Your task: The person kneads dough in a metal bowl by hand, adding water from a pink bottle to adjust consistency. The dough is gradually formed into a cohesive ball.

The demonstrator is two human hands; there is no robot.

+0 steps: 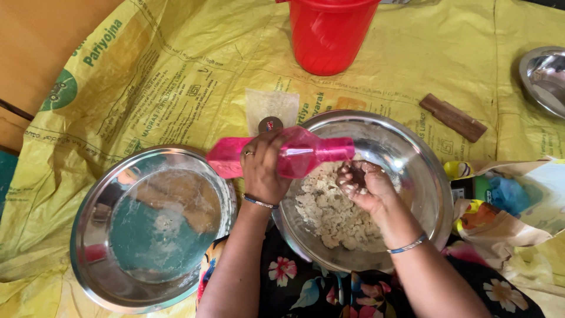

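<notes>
My left hand (263, 166) grips a pink plastic bottle (306, 154), held on its side with its mouth over a steel mixing bowl (425, 171). Inside the bowl lies crumbly pale dough (329, 212). My right hand (364, 185) is cupped just under the bottle's mouth, above the dough, with flour sticking to the fingers. Both wrists wear thin bangles.
A wide steel plate (147, 227) dusted with flour sits at the left. A red plastic jug (328, 35) stands at the back, a brown wooden stick (452, 117) and another steel vessel (544, 76) at the right. A small bottle cap (270, 124) lies on the yellow sack sheet (176, 76).
</notes>
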